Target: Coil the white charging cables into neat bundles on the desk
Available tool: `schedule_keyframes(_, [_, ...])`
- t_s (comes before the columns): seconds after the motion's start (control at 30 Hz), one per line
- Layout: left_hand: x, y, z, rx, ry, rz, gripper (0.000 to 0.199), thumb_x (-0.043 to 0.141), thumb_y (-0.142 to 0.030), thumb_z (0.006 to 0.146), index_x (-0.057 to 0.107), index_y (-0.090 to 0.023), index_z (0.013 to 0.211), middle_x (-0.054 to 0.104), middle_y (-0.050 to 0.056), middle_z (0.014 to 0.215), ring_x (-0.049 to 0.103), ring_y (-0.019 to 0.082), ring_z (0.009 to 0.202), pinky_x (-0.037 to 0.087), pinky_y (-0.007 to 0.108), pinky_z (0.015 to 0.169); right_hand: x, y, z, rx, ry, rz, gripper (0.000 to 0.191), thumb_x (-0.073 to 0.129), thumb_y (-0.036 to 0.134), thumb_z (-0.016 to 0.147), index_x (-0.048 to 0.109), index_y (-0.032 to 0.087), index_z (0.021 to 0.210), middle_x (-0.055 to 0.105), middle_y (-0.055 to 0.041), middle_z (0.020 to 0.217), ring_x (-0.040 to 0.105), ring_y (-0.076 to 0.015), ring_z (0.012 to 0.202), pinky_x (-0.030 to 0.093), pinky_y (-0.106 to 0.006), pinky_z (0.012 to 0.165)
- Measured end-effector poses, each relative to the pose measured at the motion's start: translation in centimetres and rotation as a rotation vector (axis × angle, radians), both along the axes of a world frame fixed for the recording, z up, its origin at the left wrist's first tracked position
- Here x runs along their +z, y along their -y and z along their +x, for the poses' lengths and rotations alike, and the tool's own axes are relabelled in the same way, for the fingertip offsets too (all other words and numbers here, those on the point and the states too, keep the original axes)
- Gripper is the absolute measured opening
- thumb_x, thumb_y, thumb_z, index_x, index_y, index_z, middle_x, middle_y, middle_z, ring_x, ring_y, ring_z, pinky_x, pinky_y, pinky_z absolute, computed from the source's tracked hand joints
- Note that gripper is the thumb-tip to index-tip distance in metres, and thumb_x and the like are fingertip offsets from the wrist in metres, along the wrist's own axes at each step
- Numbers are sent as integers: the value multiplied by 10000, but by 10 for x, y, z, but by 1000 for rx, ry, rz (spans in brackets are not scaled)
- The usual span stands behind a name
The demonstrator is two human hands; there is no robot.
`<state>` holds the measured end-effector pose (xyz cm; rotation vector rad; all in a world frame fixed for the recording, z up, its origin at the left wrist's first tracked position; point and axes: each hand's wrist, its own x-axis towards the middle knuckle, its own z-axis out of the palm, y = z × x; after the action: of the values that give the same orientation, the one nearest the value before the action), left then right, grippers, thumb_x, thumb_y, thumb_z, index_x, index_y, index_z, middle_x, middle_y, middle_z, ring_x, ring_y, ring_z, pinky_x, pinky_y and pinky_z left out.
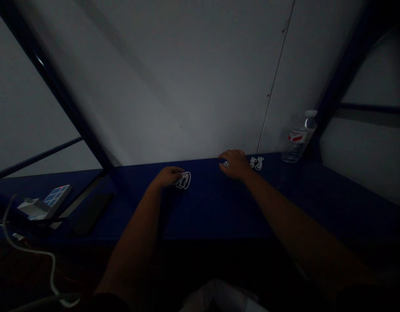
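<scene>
A loosely coiled white cable (184,180) is at the fingertips of my left hand (169,176), whose fingers are closed on its left side, low over the blue shelf (200,216). Farther right, near the wall, my right hand (235,164) curls its thumb and fingers around a small white cable bundle (226,164), mostly hidden by the hand. Just right of that hand, two more bundled white cables (253,162) (259,163) lie side by side on the shelf. The picture is dark, so plugs and fine details do not show.
A clear plastic bottle (297,141) with a red and white label stands at the right back. On the left are a dark flat object (92,212), a white and blue power strip (57,197) with a white adapter, and a hanging white cable (53,264). Blue metal posts (53,82) frame the shelf.
</scene>
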<state>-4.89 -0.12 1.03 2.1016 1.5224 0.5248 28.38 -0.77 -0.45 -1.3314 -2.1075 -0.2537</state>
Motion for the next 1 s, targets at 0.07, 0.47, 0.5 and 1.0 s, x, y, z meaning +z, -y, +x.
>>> schedule_keyframes(0.07, [-2,4,12,-73,109,71,397,582,-368,843,693,-228,1198,731,76,1091,674,209,932,510,325,848,1,4,-9,141,12,-17,285,582,288,849,685,183,1093,658,-122,1136,537,-284,1124,305,-464,1056])
schedule_keyframes(0.47, [4,48,77,-466,122,202,331,590,-464,867,732,-172,932,700,64,850,623,163,750,479,293,706,-1,15,-17,531,-42,-449,173,595,246,811,740,203,896,716,-28,809,601,-152,686,415,-262,653])
schedule_keyframes(0.5, [4,51,80,-521,105,195,317,606,-463,859,735,-184,935,698,62,854,621,160,749,474,291,705,-2,14,-16,528,-40,-471,171,594,258,818,741,206,888,714,-24,793,599,-151,675,407,-259,637])
schedule_keyframes(1.0, [-9,40,74,-699,-86,166,271,649,-298,835,728,-232,1086,712,57,1012,647,169,865,460,268,781,-4,11,-15,610,-57,-536,208,574,253,835,742,211,949,730,-24,897,629,-161,761,452,-268,714])
